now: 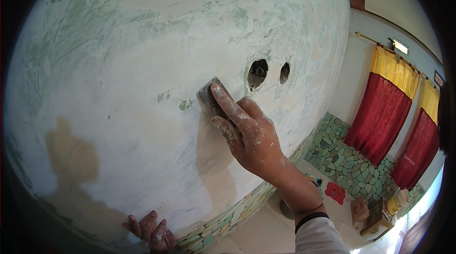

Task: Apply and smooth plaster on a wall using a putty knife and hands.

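My right hand (254, 135), dusted with white powder, grips a flat, dark grey rectangular block (206, 93) that looks like a sanding block. The index finger lies stretched along it, and the block is held against the whitish plastered wall (156, 54). Its underside is hidden. Low on the same wall, my left hand (151, 231) is partly in view with spread, dusty fingers and nothing in them. Green patches (185, 105) show through the white coat just left of the block.
Two holes, a larger one (258, 73) and a smaller one (285, 73), open in the wall right of the block. Green stone cladding (228, 216) runs below. Red and yellow curtains (380, 111), a wooden stool (378, 221), a cardboard box (359, 210) and a red mat (335, 192) are at the right.
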{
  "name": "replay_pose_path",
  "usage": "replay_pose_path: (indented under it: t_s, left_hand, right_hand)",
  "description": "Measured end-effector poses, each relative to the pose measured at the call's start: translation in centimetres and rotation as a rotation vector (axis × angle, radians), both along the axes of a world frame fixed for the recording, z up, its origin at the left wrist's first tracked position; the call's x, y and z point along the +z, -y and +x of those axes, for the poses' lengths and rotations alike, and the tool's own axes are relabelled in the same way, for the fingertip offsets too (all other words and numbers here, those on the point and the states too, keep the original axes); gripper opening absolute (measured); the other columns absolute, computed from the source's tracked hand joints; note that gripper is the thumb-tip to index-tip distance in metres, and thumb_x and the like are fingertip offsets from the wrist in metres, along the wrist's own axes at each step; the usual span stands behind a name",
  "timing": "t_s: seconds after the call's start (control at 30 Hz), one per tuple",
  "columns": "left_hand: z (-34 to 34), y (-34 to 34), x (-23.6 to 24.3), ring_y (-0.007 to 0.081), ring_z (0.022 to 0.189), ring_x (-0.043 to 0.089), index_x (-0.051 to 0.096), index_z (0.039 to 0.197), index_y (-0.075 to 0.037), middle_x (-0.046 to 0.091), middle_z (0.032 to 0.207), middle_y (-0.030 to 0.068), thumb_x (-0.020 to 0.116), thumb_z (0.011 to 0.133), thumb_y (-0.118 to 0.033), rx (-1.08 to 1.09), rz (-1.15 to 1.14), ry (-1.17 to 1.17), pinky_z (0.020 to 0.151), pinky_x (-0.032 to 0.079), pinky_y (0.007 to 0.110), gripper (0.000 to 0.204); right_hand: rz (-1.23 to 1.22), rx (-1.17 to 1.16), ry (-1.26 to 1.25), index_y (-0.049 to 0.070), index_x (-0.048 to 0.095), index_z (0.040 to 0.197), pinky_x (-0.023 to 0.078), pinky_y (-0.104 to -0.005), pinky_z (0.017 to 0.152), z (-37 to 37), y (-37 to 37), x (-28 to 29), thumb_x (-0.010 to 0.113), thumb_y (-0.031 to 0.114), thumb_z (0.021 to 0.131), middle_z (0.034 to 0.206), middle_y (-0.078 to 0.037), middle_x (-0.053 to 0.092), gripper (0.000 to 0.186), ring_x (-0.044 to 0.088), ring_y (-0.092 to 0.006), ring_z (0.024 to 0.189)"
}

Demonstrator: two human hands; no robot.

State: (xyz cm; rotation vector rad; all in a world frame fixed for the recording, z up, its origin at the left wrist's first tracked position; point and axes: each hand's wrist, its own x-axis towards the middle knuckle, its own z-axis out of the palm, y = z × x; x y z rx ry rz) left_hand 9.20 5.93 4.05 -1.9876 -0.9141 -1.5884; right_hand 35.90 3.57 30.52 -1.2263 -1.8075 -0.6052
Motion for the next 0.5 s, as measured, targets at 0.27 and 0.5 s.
replay_pose_path:
  t_s: [0.27,0.5]
  left_hand:
    - [0.2,-0.1,0.2,0.0444,0.132,0.031,0.057,0.085,-0.011,0.062,0.097,0.0119,0.047,0.085,-0.023,0.021,0.011,-0.007,0.109,-0.004,0.064,0.016]
    - [-0.4,-0.7,-0.8,0.0439,0.132,0.031,0.057,0.084,-0.01,0.062,0.098,0.0116,0.047,0.086,-0.025,0.013,0.079,-0.039,0.109,-0.005,0.064,0.018]
  right_hand:
    - [0.01,-0.062,-0.079,0.011,0.046,0.136,0.046,-0.0348,0.064,0.4,0.1,-0.1,0.062,0.008,0.086,0.081,-0.014,0.052,0.053,0.05,-0.029,0.068]
    - [0.086,0.012,-0.077,0.014,0.045,0.136,0.045,-0.037,0.06,0.1,-0.5,1.2,0.061,0.009,0.086,0.082,-0.014,0.052,0.053,0.051,-0.0312,0.065]
